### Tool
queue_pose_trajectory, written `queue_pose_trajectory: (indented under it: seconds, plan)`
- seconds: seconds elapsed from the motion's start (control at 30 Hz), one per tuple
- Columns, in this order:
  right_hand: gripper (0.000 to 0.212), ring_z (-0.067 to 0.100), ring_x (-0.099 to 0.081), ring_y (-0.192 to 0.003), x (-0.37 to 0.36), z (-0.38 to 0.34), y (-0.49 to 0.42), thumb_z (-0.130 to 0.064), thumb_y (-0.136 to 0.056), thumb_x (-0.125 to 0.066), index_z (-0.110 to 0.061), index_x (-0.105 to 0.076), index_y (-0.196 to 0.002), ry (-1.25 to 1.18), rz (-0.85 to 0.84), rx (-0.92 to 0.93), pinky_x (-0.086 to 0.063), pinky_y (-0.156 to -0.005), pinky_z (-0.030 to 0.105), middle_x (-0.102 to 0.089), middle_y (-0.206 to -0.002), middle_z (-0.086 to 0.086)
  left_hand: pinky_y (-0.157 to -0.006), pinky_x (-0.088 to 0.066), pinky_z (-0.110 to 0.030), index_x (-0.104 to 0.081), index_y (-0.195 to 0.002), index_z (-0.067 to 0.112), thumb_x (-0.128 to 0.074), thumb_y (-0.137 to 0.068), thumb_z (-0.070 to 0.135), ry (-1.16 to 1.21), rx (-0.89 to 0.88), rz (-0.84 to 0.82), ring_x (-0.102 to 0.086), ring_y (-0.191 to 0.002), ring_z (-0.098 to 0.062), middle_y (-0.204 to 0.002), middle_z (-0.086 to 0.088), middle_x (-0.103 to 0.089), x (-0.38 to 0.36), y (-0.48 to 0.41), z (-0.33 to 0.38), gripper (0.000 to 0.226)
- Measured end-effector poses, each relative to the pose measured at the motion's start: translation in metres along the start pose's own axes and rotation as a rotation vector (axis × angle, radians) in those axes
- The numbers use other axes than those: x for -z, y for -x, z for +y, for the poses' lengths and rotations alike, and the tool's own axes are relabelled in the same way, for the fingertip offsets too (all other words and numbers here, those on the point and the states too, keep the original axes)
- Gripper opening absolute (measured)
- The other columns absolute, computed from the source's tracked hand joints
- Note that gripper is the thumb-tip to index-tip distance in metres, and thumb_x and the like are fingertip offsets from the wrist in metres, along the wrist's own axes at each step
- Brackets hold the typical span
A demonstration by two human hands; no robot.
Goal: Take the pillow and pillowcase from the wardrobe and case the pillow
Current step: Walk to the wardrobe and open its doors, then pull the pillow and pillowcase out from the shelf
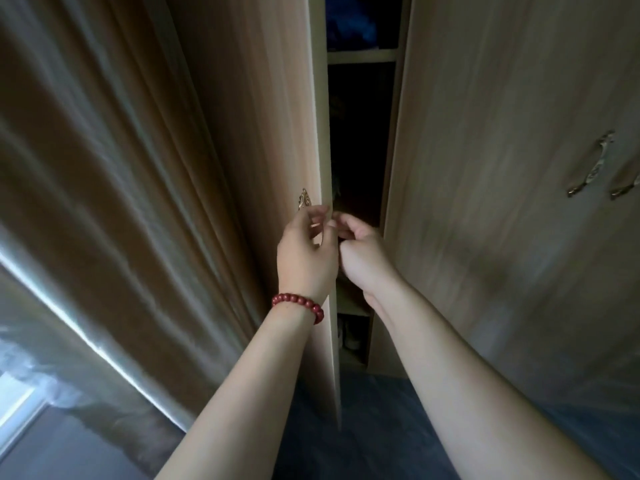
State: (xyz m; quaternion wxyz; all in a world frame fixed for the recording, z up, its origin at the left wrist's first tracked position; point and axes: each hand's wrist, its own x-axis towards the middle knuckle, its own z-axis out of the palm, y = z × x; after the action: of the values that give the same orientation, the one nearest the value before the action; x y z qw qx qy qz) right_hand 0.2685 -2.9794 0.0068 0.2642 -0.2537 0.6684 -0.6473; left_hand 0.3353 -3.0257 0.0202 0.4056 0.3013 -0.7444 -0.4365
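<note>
- Head view, looking forward and down along both forearms toward a wardrobe point(485, 168) in dim light.
- The left door point(256, 133) stands partly swung out; its free edge runs as a long vertical line down the middle of the view. The right door point(502, 202) looks closed or nearly so.
- Between the doors, a narrow dark gap point(360, 133) shows shelves: something dark blue on the top shelf point(360, 26), far and high; pale items low down near the floor. Pillow and pillowcase cannot be identified in the gloom; by my judgement they lie further in, beyond the gap and behind both hands.
- Left hand point(304, 254), with a red bead bracelet point(299, 304) at the wrist, sits at the door's edge just below a small brass handle point(304, 198). Its fingers point(317, 213) are loosely curled, narrow, near or touching the edge; whether they actually grip it I cannot tell.
- Right hand point(363, 251) is just right of the left, in the mouth of the gap, fingers curled inward and holding nothing visible. The two hands are nearly touching.
- Key relation: the door edge's long axis is vertical, and the interior lies straight ahead past the fingers. The left hand is nearer the door edge; the right is nearer the opening.
- Judgement: opening step only; the gap looks too narrow for a pillow.
- Curtain point(104, 168) hangs at left, close beside the opened door; blue floor point(363, 427) is below.
</note>
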Motion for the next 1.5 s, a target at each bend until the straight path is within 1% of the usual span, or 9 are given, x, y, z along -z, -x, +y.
queue_pose_trajectory:
  seconds: [0.13, 0.27, 0.37, 0.53, 0.67, 1.07, 1.17, 1.3, 1.5]
  plan:
    - [0.048, 0.008, -0.049, -0.118, -0.003, 0.002, 0.013, -0.012, -0.09, -0.046, -0.027, -0.044, -0.135, -0.027, -0.056, 0.034, -0.043, -0.081, 0.015, -0.052, -0.135, -0.005, -0.078, -0.044, -0.003, -0.061, -0.114, 0.022, -0.048, -0.093, 0.019, -0.034, 0.005, 0.042, -0.059, -0.096, 0.001, -0.106, 0.009, -0.066, 0.004, 0.017, -0.001, 0.025]
    - [0.049, 0.011, -0.042, -0.129, -0.006, 0.001, 0.02, -0.007, -0.091, -0.044, -0.026, -0.042, -0.136, -0.042, -0.133, 0.036, -0.041, -0.103, 0.03, -0.047, -0.141, -0.003, -0.094, -0.05, -0.027, -0.062, -0.117, 0.021, -0.045, -0.095, 0.022, 0.07, 0.085, 0.065, -0.061, -0.105, -0.005, -0.111, 0.004, -0.068, 0.009, 0.025, -0.003, 0.028]
    - [0.05, 0.011, -0.043, -0.128, -0.006, 0.001, 0.02, -0.006, -0.09, -0.043, -0.027, -0.045, -0.135, 0.003, -0.182, 0.037, -0.038, -0.098, 0.026, -0.049, -0.14, -0.003, -0.099, -0.047, -0.04, -0.061, -0.117, 0.02, -0.042, -0.094, 0.026, 0.166, 0.158, 0.102, -0.061, -0.109, -0.009, -0.114, 0.002, -0.068, 0.014, 0.028, -0.007, 0.031]
    - [0.049, 0.005, -0.051, -0.11, -0.01, 0.002, 0.023, 0.0, -0.087, -0.042, -0.024, -0.051, -0.13, 0.001, -0.247, 0.043, -0.042, -0.084, 0.015, -0.057, -0.129, -0.004, -0.098, -0.048, -0.042, -0.064, -0.112, 0.02, -0.043, -0.092, 0.027, 0.144, 0.157, 0.222, -0.062, -0.106, -0.01, -0.11, 0.002, -0.069, 0.021, 0.034, -0.012, 0.03]
    - [0.046, 0.015, -0.056, -0.113, -0.023, 0.004, 0.027, -0.007, -0.089, -0.045, -0.028, -0.051, -0.129, -0.015, -0.283, 0.015, -0.05, -0.095, 0.039, -0.06, -0.126, -0.003, -0.1, -0.046, -0.039, -0.064, -0.114, 0.017, -0.045, -0.094, 0.022, 0.121, 0.142, 0.292, -0.059, -0.11, -0.009, -0.114, 0.0, -0.066, 0.028, 0.036, -0.014, 0.028]
    - [0.044, 0.01, -0.05, -0.12, -0.057, 0.002, 0.03, -0.005, -0.092, -0.04, -0.023, -0.051, -0.131, 0.025, -0.414, -0.016, -0.041, -0.103, 0.033, -0.055, -0.133, -0.003, -0.101, -0.046, -0.04, -0.061, -0.118, 0.018, -0.041, -0.096, 0.019, 0.152, 0.139, 0.398, -0.059, -0.112, -0.011, -0.116, -0.002, -0.066, 0.056, 0.043, -0.019, 0.029]
    - [0.044, 0.011, -0.05, -0.12, -0.068, 0.0, 0.032, -0.004, -0.092, -0.04, -0.022, -0.05, -0.131, 0.024, -0.431, -0.015, -0.04, -0.1, 0.031, -0.054, -0.134, -0.001, -0.1, -0.046, -0.031, -0.06, -0.119, 0.02, -0.044, -0.096, 0.023, 0.136, 0.138, 0.423, -0.058, -0.111, -0.006, -0.116, 0.003, -0.065, 0.065, 0.045, -0.024, 0.029]
    - [0.046, 0.014, -0.046, -0.127, -0.085, -0.003, 0.042, -0.003, -0.093, -0.038, -0.024, -0.046, -0.134, 0.009, -0.46, -0.032, -0.039, -0.107, 0.038, -0.05, -0.139, -0.001, -0.092, -0.044, -0.017, -0.062, -0.118, 0.021, -0.047, -0.094, 0.022, 0.128, 0.183, 0.468, -0.057, -0.107, 0.0, -0.116, 0.005, -0.066, 0.078, 0.047, -0.033, 0.028]
    - [0.048, 0.015, -0.043, -0.13, -0.104, -0.006, 0.052, -0.001, -0.095, -0.036, -0.023, -0.043, -0.136, -0.03, -0.477, -0.04, -0.039, -0.102, 0.032, -0.047, -0.142, 0.0, -0.091, -0.047, -0.015, -0.062, -0.118, 0.02, -0.048, -0.094, 0.02, 0.165, 0.21, 0.501, -0.057, -0.104, 0.004, -0.109, 0.011, -0.065, 0.095, 0.045, -0.038, 0.028]
